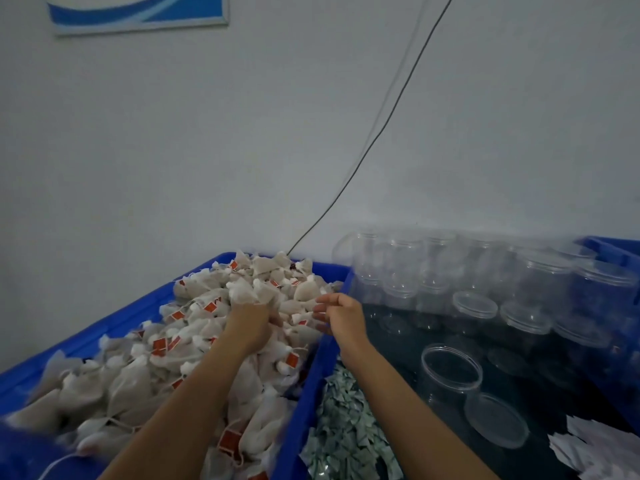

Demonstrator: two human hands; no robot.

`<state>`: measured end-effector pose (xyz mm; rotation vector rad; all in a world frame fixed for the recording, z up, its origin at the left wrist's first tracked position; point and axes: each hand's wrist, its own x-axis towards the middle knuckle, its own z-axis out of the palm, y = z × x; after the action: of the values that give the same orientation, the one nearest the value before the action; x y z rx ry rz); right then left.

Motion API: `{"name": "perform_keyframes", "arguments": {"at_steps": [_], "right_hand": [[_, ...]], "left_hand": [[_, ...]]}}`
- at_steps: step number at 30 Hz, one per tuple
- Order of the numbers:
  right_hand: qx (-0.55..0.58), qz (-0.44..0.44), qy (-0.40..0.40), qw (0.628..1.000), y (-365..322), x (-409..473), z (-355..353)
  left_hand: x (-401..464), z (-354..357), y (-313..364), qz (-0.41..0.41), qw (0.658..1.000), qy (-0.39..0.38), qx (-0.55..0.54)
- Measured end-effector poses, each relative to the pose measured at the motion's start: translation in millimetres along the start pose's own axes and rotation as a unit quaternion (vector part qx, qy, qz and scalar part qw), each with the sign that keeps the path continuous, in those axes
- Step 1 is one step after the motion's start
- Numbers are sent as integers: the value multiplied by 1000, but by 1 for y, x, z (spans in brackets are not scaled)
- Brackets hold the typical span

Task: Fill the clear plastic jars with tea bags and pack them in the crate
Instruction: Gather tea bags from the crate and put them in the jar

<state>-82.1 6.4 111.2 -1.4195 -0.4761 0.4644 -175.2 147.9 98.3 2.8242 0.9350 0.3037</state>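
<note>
Left bin [104, 327]: heaped to rim with tea bags [145, 375], no bare floor | Divider wall [311, 368]: upright between bins | Right bin, far side: jars [485, 282] packed tight, touching | Right bin, centre: dark open floor around one open jar [452, 370] and lid [497, 419] | Near: sachets [346, 427], papers [602, 448]

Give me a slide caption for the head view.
Left hand digs into tea bags; empty jars wait.

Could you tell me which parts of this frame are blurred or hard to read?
Head view: dim overall; the near end of the tea bags is smeared by motion blur, the clear jars fade into the dark crate, and the wide angle bends the cable.
</note>
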Motion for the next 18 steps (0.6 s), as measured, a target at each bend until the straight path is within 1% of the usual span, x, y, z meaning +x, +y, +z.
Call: {"name": "perform_keyframes", "arguments": {"at_steps": [3, 5, 6, 8, 11, 13, 15, 18], "right_hand": [[-33, -6, 25, 999, 12, 9, 18], [-52, -19, 49, 997, 17, 13, 25], [-60, -30, 60, 996, 20, 15, 28], [-78, -52, 69, 993, 25, 17, 34], [-105, -90, 52, 989, 33, 18, 42], [-113, -114, 22, 987, 36, 20, 44], [-123, -125, -38, 984, 38, 23, 43], [-218, -141, -122, 958, 41, 27, 46]], "left_hand": [[9, 6, 4, 47, 999, -13, 24], [14, 11, 8, 62, 996, -37, 45], [17, 13, 9, 63, 996, -37, 56], [20, 18, 9, 67, 996, -4, 66], [18, 20, 7, 88, 991, 76, 69], [16, 16, 3, 78, 990, 119, 24], [15, 8, 0, 65, 983, 158, -60], [13, -4, -5, 37, 965, 185, -184]]}}
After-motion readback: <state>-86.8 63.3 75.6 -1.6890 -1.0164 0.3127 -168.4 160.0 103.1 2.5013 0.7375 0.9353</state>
